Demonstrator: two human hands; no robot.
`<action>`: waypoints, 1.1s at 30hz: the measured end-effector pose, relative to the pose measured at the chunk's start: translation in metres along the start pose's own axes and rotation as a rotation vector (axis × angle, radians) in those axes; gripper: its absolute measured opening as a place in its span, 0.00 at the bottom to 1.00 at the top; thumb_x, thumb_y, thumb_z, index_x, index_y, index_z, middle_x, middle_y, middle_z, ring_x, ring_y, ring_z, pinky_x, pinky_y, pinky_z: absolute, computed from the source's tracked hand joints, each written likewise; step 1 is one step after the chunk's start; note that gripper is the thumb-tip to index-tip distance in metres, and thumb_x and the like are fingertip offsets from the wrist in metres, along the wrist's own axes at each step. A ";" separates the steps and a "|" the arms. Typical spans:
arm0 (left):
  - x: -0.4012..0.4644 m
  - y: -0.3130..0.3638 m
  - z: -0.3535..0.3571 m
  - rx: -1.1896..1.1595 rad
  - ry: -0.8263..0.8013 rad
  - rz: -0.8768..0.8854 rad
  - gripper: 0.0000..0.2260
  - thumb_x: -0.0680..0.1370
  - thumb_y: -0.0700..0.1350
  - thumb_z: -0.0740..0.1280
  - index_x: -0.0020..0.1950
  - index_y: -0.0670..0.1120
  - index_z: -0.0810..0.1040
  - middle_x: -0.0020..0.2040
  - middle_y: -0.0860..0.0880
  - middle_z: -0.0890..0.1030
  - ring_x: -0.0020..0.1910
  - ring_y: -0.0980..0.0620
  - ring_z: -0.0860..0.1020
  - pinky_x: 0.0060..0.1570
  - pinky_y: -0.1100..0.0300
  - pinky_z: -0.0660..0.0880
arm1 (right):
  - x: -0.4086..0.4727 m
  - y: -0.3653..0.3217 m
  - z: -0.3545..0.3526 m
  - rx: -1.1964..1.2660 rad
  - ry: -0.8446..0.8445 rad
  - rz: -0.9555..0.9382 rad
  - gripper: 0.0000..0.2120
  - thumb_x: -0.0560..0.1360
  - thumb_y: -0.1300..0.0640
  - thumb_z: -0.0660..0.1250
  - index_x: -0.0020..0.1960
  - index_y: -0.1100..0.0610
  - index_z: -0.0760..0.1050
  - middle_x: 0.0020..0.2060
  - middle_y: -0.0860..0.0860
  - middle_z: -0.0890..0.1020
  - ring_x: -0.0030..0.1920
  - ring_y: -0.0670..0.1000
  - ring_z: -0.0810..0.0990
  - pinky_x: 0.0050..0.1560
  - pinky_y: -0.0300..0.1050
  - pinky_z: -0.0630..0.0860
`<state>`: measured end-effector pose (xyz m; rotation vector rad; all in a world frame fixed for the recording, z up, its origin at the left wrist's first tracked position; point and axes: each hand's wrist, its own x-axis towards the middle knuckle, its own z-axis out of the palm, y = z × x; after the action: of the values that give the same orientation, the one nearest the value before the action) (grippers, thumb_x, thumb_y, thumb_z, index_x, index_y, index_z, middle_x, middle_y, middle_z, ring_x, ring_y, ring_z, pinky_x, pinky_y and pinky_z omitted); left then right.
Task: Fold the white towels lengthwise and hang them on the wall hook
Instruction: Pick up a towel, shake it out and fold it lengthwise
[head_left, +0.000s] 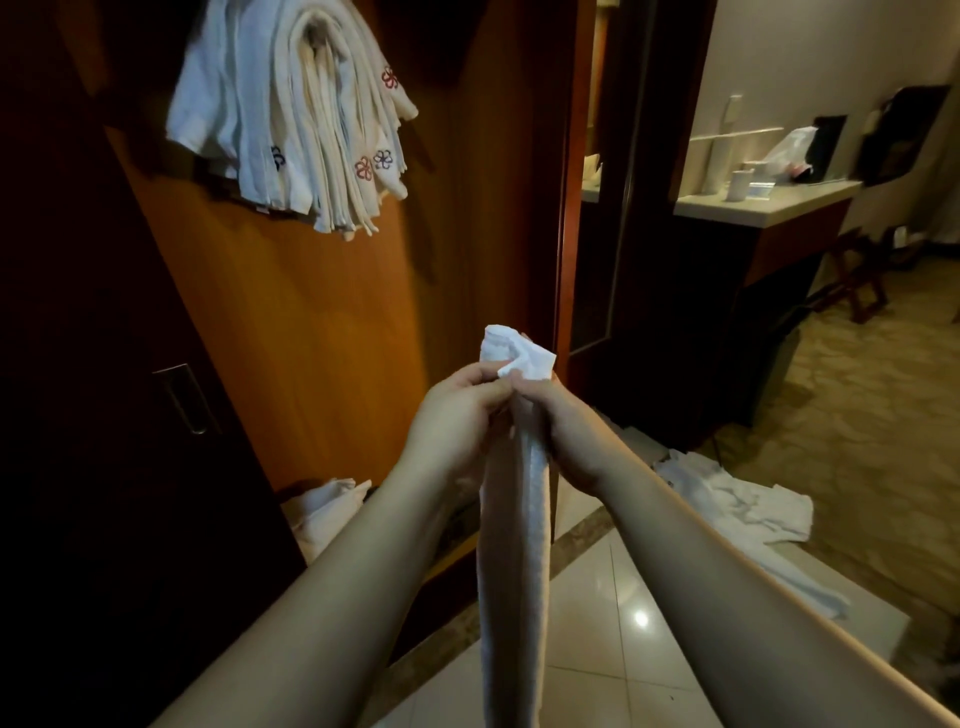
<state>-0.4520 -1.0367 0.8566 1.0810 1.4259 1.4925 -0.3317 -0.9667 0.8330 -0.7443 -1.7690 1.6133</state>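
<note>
A white towel (514, 561) hangs down as a narrow folded strip between my forearms. Its top end bunches above my fingers. My left hand (457, 415) and my right hand (566, 431) both grip the towel near that top end, fingers curled round it, hands touching. High at the upper left, several white towels with flower embroidery (306, 119) hang in a bundle on the orange wooden panel; the hook itself is hidden behind them.
More white towels lie in a heap (737, 509) on the floor at the right, and another pile (322, 509) sits low by the wooden panel. A dark door with a metal handle (182, 400) is at the left. A counter (763, 208) with bottles stands back right.
</note>
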 end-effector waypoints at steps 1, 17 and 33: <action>-0.002 0.007 -0.001 0.000 -0.027 -0.023 0.11 0.79 0.54 0.68 0.56 0.51 0.84 0.56 0.46 0.84 0.58 0.48 0.82 0.64 0.45 0.76 | -0.001 -0.001 -0.005 -0.039 -0.023 -0.020 0.41 0.68 0.39 0.69 0.78 0.47 0.62 0.65 0.54 0.78 0.66 0.55 0.78 0.71 0.61 0.70; -0.001 0.022 -0.001 0.274 -0.171 0.045 0.40 0.71 0.77 0.44 0.63 0.55 0.82 0.70 0.50 0.77 0.69 0.55 0.72 0.69 0.54 0.62 | 0.000 -0.002 -0.012 -0.296 0.255 -0.116 0.17 0.73 0.53 0.59 0.47 0.31 0.78 0.36 0.48 0.84 0.34 0.45 0.80 0.39 0.50 0.77; 0.051 0.012 -0.012 -0.197 -0.410 -0.104 0.17 0.66 0.56 0.77 0.53 0.52 0.87 0.61 0.48 0.80 0.57 0.45 0.77 0.59 0.56 0.70 | 0.040 -0.104 -0.083 0.502 -0.120 -0.061 0.37 0.66 0.63 0.70 0.75 0.61 0.66 0.65 0.64 0.79 0.64 0.65 0.79 0.57 0.61 0.80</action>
<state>-0.4803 -0.9930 0.8713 1.0956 1.0124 1.2214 -0.2935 -0.8928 0.9445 -0.3593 -1.3553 1.9799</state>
